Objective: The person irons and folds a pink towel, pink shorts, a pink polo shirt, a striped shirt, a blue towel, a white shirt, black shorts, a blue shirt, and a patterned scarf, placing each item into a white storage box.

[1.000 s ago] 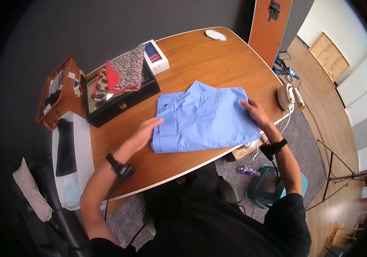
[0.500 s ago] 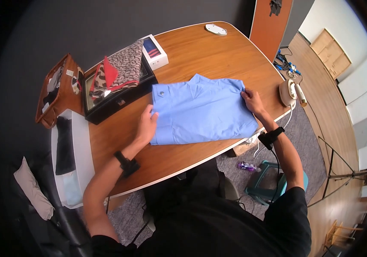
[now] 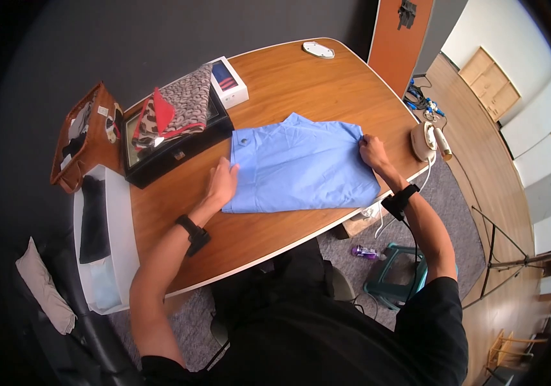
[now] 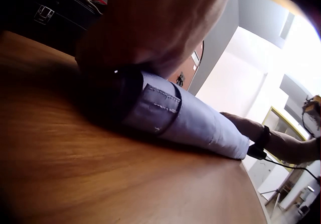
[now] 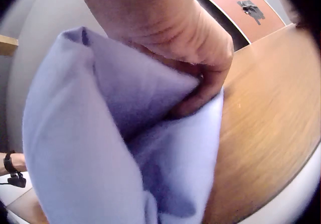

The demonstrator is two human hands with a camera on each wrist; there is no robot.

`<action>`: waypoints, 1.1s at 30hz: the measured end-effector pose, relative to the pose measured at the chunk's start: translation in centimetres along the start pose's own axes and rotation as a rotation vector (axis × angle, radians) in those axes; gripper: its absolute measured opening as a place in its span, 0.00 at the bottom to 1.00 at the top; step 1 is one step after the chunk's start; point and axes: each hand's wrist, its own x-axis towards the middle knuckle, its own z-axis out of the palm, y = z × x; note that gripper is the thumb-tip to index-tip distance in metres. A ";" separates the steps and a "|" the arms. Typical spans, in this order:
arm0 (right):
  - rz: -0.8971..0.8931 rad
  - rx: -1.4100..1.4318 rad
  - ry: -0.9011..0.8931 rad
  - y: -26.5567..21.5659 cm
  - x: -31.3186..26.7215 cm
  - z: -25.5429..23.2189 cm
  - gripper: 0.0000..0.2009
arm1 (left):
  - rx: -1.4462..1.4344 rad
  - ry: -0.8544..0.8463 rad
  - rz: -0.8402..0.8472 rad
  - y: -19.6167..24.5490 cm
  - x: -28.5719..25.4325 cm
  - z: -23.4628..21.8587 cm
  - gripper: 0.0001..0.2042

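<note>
A folded light-blue shirt [image 3: 301, 167] lies on the wooden table in front of me, with a small dark button near its upper left corner. My left hand [image 3: 223, 182] grips its left edge; in the left wrist view that hand [image 4: 150, 38] is in shadow and its fingertips are hidden. At the opposite edge my right hand [image 3: 373, 152] pinches the cloth. From the right wrist, the shirt [image 5: 75, 123] shows loose open layers, and the fingers of my right hand [image 5: 185, 38] reach in between them. A stitched band shows on the shirt [image 4: 165, 106] in the left wrist view.
Left of the shirt stands a black case [image 3: 179, 154] with a patterned scarf [image 3: 188, 106] on it. A white box [image 3: 229, 83], a brown basket [image 3: 85, 145] and a long white tray [image 3: 127, 238] are nearby. A garment steamer [image 3: 423, 141] stands at the table's right edge [image 3: 388, 83].
My left hand has moved up along the shirt's left edge and taken hold there. The right fingers have curled into the right edge. The shirt has shifted slightly away from me.
</note>
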 end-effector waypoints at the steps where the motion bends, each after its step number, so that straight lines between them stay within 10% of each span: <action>1: 0.022 -0.022 -0.029 0.3 0.2 -0.2 0.13 | -0.050 -0.011 -0.043 0.6 -0.3 -0.7 0.14; 3: -0.010 -0.258 0.002 -2.4 -1.5 -2.7 0.18 | -0.147 -0.032 -0.127 2.8 -1.2 -3.6 0.15; 6: -0.242 -0.394 0.069 -6.6 -5.4 -4.8 0.27 | -0.062 0.321 0.383 4.4 -3.2 -5.4 0.20; 12: -0.653 -0.312 -0.082 -13.6 -9.3 0.4 0.28 | 0.247 -0.041 0.816 8.6 -4.7 -1.0 0.29; 15: -0.587 -0.474 -0.163 -14.6 -8.9 2.6 0.30 | 0.322 -0.258 0.745 8.2 -3.6 1.3 0.32; 33: -0.269 -0.582 -0.051 -3.9 -9.6 -0.8 0.39 | 0.365 -0.316 0.763 8.1 -2.7 2.7 0.36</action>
